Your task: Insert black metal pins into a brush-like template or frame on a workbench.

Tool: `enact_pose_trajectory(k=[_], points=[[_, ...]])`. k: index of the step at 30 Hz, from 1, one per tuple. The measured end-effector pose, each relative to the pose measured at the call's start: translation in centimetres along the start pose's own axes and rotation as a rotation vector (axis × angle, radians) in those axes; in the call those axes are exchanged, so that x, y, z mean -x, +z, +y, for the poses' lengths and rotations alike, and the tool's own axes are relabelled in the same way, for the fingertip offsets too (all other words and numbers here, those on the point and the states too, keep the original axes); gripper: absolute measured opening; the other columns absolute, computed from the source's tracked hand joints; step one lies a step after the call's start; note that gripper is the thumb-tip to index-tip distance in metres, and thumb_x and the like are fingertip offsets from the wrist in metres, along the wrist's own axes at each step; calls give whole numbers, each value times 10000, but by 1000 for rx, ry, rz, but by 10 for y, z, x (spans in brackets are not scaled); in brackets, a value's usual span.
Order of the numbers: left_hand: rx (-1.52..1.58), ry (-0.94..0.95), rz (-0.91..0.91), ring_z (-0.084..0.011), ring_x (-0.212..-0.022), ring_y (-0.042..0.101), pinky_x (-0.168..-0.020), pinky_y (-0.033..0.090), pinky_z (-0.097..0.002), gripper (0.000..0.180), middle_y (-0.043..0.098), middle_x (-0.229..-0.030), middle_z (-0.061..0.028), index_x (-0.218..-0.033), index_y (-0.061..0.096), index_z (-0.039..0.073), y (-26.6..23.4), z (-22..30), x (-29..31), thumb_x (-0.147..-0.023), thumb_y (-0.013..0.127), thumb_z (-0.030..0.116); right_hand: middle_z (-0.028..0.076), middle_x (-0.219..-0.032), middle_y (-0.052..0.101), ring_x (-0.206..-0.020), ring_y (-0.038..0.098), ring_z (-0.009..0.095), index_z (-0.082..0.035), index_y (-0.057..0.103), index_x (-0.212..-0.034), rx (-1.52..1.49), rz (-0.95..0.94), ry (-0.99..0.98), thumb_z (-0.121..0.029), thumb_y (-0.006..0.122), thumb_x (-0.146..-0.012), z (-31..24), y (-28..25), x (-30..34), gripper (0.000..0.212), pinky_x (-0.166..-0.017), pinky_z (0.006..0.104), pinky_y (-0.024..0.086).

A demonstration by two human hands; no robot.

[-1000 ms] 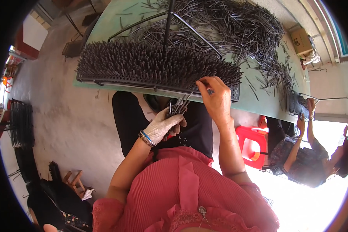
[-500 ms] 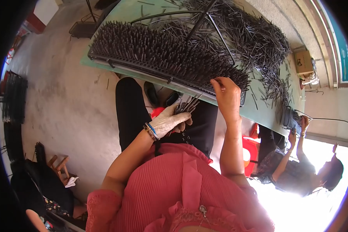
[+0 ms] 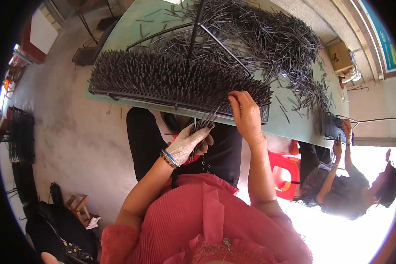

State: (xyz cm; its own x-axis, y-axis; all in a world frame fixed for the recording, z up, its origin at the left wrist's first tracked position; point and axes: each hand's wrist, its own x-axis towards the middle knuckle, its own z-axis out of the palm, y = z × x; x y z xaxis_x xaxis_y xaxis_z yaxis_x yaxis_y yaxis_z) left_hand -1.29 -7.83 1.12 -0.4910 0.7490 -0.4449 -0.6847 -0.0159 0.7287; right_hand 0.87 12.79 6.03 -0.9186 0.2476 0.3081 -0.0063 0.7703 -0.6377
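My left hand (image 3: 185, 144), in a pale glove, is closed around a bundle of thin dark sticks (image 3: 204, 125) above my lap. Just beyond it, a long black perforated rack (image 3: 141, 97) lies along the near table edge. Dark sticks (image 3: 154, 72) stand upright and close together over most of it. My bare right hand (image 3: 247, 115) is at the rack's right end, thumb and forefinger brought together by the front row. Whatever those fingertips hold, if anything, is too small to make out.
Loose dark sticks (image 3: 268, 35) lie heaped across the green table (image 3: 286, 125). A black wire frame (image 3: 193, 35) rises behind the rack. At the right, another person (image 3: 347, 185) handles a similar rack beside a red stool (image 3: 286, 169). A cardboard box (image 3: 340, 57) stands by the wall.
The rack and table appear shifted slightly left and lower in view. My left hand, still holding the bundle, has come closer to the rack. My right hand remains by its right end.
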Motion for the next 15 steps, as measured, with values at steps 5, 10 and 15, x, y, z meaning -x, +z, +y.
enact_pose_trajectory(k=[5, 10, 15], points=[[52, -3, 54, -88, -572, 581, -495, 433, -218, 259, 646, -795, -60, -1109, 568, 56, 2, -3, -4, -976, 552, 277, 137, -986, 543, -790, 578, 338, -20, 637, -1105, 263, 49, -179, -159, 650, -889, -2, 10, 4, 257, -694, 414, 490], [-17, -5, 67, -77, -569, 569, -491, 428, -219, 248, 647, -792, -55, -1095, 563, 57, 5, -4, -1, -968, 561, 270, 142, -1014, 551, -781, 598, 312, 1, 626, -1160, 203, 133, -206, -154, 662, -886, 2, 11, 8, 317, -686, 393, 501], [-15, 12, 18, -82, -575, 556, -494, 422, -220, 276, 636, -811, -60, -1119, 541, 44, 22, 12, 12, -964, 568, 271, 127, -919, 626, -730, 609, 214, 34, 668, -1082, -284, 113, 66, -152, 658, -919, -6, -13, 23, 247, -629, 316, 481]])
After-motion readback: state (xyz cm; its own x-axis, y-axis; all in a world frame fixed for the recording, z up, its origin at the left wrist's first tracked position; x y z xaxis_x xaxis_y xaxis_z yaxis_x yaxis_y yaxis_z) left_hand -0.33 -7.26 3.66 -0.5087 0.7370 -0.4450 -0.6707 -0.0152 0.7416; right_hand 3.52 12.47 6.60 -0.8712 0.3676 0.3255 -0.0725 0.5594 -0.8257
